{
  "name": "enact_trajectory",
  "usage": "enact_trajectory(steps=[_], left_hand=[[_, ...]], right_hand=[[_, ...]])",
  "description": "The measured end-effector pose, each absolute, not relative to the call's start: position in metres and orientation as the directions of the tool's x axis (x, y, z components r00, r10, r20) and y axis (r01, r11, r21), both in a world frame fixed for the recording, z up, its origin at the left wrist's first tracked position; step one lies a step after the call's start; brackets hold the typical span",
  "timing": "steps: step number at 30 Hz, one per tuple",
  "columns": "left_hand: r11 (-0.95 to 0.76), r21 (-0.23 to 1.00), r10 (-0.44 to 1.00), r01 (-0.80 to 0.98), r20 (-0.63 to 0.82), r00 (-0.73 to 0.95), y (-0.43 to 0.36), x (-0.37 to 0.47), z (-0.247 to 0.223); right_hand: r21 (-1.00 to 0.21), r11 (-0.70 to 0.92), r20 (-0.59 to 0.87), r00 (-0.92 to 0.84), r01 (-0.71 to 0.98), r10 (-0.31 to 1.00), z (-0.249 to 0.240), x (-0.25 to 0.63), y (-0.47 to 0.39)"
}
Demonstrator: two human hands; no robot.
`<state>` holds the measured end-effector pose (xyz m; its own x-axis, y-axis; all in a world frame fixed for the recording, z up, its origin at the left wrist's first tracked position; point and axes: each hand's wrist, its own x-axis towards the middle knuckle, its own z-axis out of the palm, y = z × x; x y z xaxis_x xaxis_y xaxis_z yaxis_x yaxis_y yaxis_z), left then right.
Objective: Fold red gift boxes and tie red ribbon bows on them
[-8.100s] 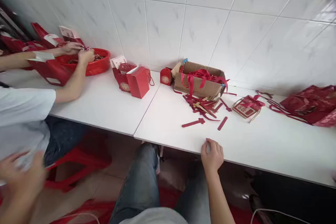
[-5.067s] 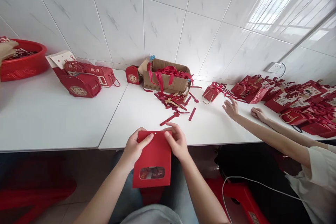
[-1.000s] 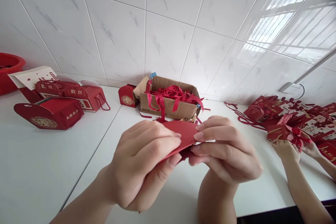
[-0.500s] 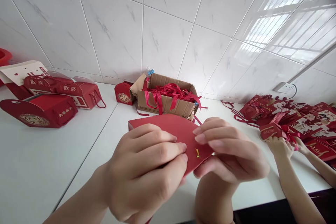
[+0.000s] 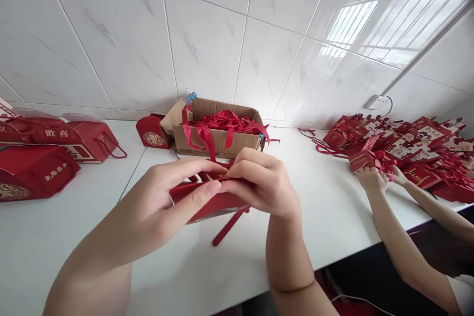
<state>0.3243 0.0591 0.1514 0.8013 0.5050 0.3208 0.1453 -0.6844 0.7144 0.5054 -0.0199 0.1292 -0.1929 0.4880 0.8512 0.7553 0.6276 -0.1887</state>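
A red card box [image 5: 215,206] is held above the white table between my hands, its pale underside partly showing. My left hand [image 5: 174,197] is closed on its left side, thumb along the near face and fingers behind. My right hand [image 5: 261,182] pinches the box's top edge at the right. A tiny gold piece shows between the fingertips; my fingers hide most of it. A red strap [image 5: 230,227] hangs below the box at the right. Just behind stands a cardboard box [image 5: 237,148] full of red ribbons [image 5: 227,122].
Red gift boxes [image 5: 89,140] stand at the left. A small red box [image 5: 152,131] is beside the cardboard box. At the right, another person's hands [image 5: 374,179] hold a red box before a pile of decorated boxes [image 5: 414,143]. A white socket [image 5: 377,102] is on the wall.
The red box has been tilted and lowered, so its broad flat face no longer shows. My hands have moved left and closer together at its top. The view has shifted right.
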Motion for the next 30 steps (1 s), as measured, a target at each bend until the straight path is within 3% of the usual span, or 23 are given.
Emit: enact_trajectory(steps=[7,11,16,30], left_hand=[[-0.721,0.684,0.528,0.113,0.436,0.729,0.061,0.331,0.151],[-0.792,0.598,0.529,0.124,0.57,0.629,0.065,0.335,0.146],[-0.889,0.446,0.423,0.103,0.717,0.554,0.07,0.337,0.14],[-0.888,0.423,0.448,0.18,0.709,0.545,0.076,0.347,0.133]], right_hand=[[-0.216,0.57,0.817,-0.173,0.793,0.55,0.127,0.508,-0.016],[-0.262,0.507,0.766,-0.142,0.821,0.627,0.128,0.509,-0.014],[-0.255,0.507,0.759,-0.154,0.823,0.633,0.127,0.509,-0.009],[-0.445,0.555,0.732,-0.071,0.703,0.677,0.126,0.517,0.004]])
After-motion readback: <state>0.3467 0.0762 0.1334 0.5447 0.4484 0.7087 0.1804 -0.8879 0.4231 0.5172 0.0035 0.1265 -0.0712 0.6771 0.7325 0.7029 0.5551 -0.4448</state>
